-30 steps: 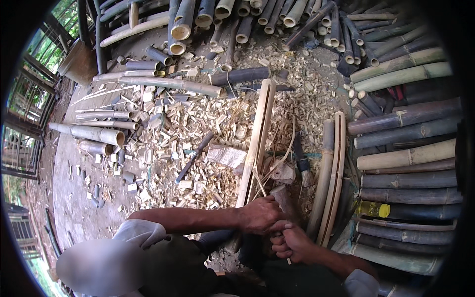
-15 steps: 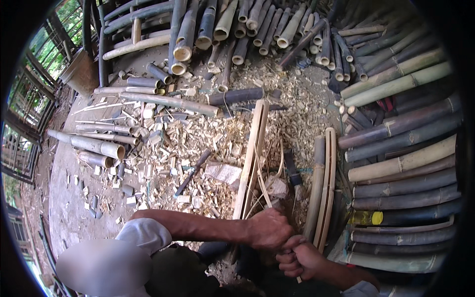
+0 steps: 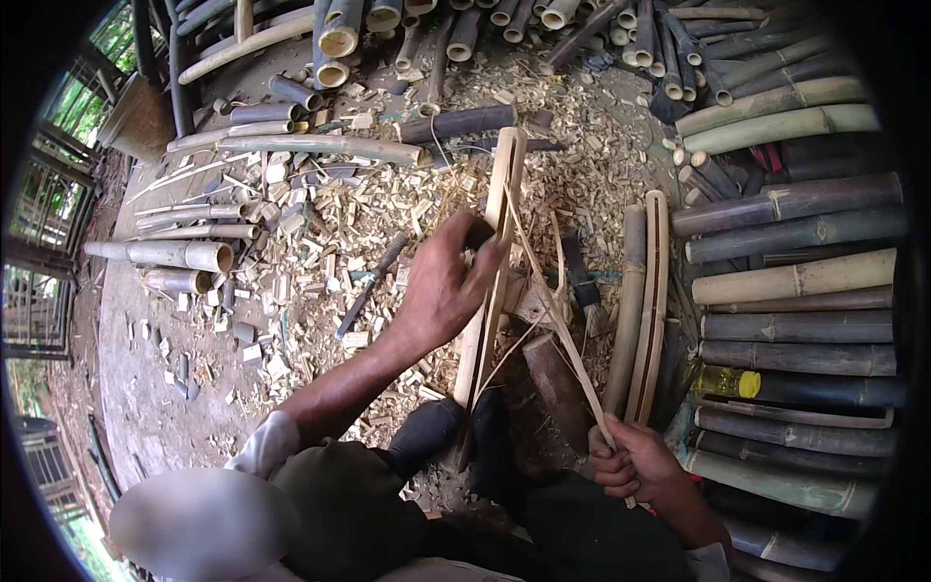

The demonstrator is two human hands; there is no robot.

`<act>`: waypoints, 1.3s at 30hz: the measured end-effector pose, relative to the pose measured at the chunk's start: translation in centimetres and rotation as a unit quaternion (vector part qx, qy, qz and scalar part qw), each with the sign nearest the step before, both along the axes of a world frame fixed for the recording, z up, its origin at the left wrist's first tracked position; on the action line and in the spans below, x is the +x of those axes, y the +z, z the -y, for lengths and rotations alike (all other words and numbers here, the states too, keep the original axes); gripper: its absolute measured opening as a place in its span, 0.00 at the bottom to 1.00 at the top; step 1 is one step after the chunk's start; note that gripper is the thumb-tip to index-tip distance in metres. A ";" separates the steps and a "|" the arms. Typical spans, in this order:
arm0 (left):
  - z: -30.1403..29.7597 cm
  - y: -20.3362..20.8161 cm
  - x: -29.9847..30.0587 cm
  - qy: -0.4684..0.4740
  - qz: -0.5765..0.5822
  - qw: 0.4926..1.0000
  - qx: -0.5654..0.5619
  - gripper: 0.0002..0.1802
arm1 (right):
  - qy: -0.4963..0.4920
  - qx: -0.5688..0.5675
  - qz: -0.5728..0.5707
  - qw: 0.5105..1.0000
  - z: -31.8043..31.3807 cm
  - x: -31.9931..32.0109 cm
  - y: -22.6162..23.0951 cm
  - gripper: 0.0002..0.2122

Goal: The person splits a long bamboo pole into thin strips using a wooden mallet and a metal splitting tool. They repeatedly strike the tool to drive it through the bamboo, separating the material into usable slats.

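Observation:
A pale, split length of bamboo [image 3: 506, 170] leans up in front of me, with a dark slit down its middle. My left hand [image 3: 448, 281] is closed around its upper half, thumb and fingers on its sides. Its lower end stands between my dark-covered feet [image 3: 427, 432]. At the right, my right hand [image 3: 635, 461] is closed on a thin bamboo strip [image 3: 567, 339]. This strip runs up and left from the fist to the split bamboo near my left hand; whether it is still joined there I cannot tell. Thin fibres hang beside it.
A wooden block [image 3: 558, 378] lies by my feet. A dark-handled brush-like tool [image 3: 582, 281] and a dark stick-like tool [image 3: 373, 284] lie among pale chips. Two bamboo lengths [image 3: 630, 301] stand to the right. Bamboo poles [image 3: 795, 286] and a yellow-capped bottle [image 3: 727, 381] line the right side.
My hands have moved apart. The left went up from beside the right fist to the split bamboo; the right shifted right and slightly up, keeping the strip. My view has tilted down.

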State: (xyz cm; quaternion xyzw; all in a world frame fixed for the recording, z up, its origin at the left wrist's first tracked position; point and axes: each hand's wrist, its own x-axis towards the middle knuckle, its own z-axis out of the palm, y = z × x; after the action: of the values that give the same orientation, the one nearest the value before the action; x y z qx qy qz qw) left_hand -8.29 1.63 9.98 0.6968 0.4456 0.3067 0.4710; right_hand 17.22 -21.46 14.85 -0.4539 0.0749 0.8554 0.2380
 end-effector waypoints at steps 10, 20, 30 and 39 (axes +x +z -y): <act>10.3 -12.5 1.3 -0.141 -0.131 0.981 0.039 0.13 | 0.002 0.003 -0.033 0.999 -1.0 -1.6 1.6 0.21; 13.0 -12.6 0.4 0.007 0.159 0.854 -0.496 0.07 | 0.015 -0.027 -0.026 0.999 -2.0 -2.7 2.4 0.23; 12.7 -7.1 -1.0 0.045 0.145 0.751 -0.643 0.09 | 0.006 -0.041 -0.069 0.997 -1.8 -2.5 2.2 0.24; 7.8 -4.5 -0.7 -0.148 0.050 0.832 -0.532 0.22 | -0.014 -0.022 -0.106 0.994 -1.7 -2.9 2.3 0.22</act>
State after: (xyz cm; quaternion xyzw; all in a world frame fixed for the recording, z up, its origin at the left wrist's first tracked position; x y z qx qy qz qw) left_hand -9.02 -6.19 5.51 0.3804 0.4071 -0.0165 0.8303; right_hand 14.28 -19.74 17.20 -0.3651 0.1249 0.8932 0.2309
